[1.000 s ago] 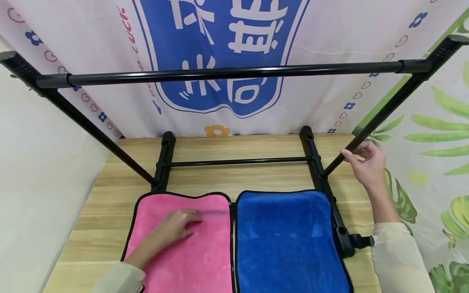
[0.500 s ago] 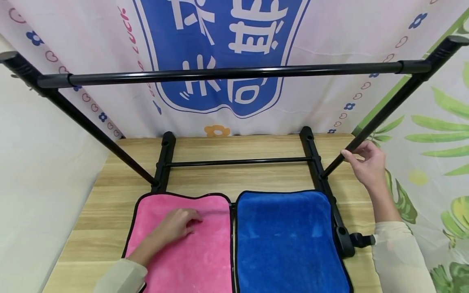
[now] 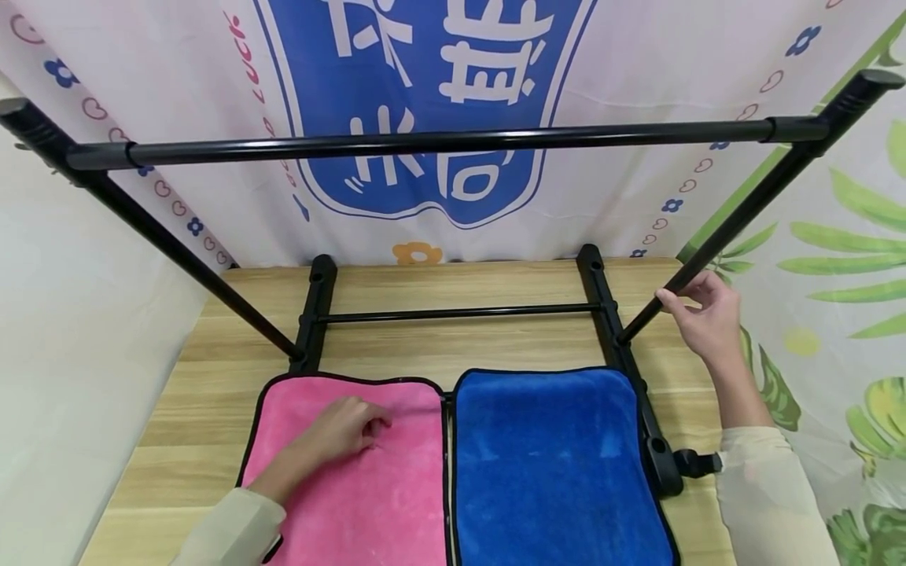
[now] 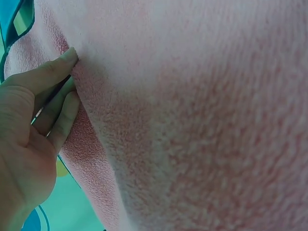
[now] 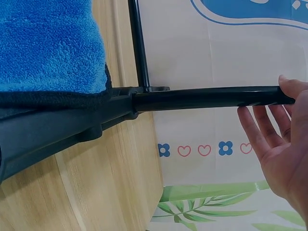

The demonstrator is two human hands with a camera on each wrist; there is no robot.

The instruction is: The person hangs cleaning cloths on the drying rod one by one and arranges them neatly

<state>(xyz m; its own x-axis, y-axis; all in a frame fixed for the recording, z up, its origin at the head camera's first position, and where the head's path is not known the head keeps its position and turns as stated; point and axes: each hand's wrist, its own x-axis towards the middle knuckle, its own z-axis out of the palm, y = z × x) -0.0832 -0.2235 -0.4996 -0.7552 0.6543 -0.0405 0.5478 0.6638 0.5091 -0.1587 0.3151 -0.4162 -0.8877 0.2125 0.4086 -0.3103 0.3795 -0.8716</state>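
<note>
My left hand (image 3: 343,427) lies over the pink towel (image 3: 368,503), which has a black edge. In the left wrist view its thumb and fingers (image 4: 70,54) pinch a small ridge of that towel, and a fold runs down from them. My right hand (image 3: 708,310) holds the lower part of the right black upright pole (image 3: 679,283) of a rack. The right wrist view shows the thumb on one side of the pole and curled fingers (image 5: 248,122) on the other. Beside the pink towel lies a blue towel (image 3: 548,464), also edged in black.
The rack's top bar (image 3: 453,143) spans the view above the towels, with a left upright pole (image 3: 191,255). A thin lower rod (image 3: 460,313) joins its feet on the wooden table (image 3: 163,424). A black knob (image 3: 697,464) sticks out by my right sleeve. Printed cloth (image 3: 637,63) hangs behind.
My left fingers have drawn in closer together on the pink towel. The right hand stays on the pole, and the rack and blue towel keep their places.
</note>
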